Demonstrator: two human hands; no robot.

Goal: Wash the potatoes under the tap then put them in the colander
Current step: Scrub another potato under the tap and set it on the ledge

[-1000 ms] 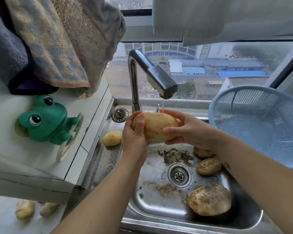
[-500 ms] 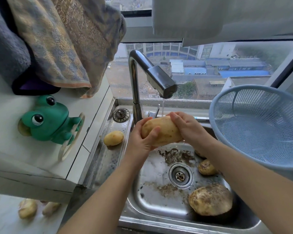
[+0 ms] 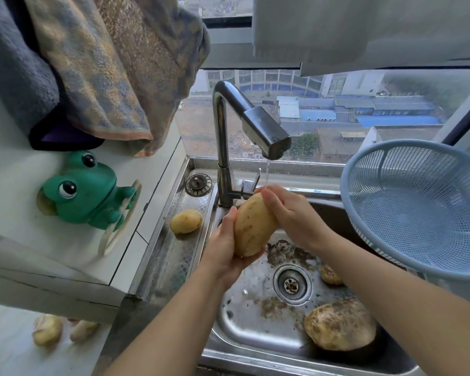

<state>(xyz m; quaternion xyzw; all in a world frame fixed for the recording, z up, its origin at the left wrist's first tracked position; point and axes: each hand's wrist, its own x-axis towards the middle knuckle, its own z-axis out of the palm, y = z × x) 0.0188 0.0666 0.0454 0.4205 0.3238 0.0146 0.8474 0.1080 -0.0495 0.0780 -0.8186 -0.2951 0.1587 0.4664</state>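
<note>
Head view: both hands [image 3: 258, 226] round upended potato [image 3: 251, 226].

Grey daylight through a wide window [image 3: 323, 112] — white tiled ledge [image 3: 65, 248] at left.

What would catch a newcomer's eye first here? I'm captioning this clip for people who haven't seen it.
First, the big pale potato at the centre, held in both hands, left hand below and right hand on top, under the thin stream from the tap. Next, the green frog on the white ledge at left, and the blue colander at right, with no potatoes in it. Muddy potatoes lie in the sink.
</note>
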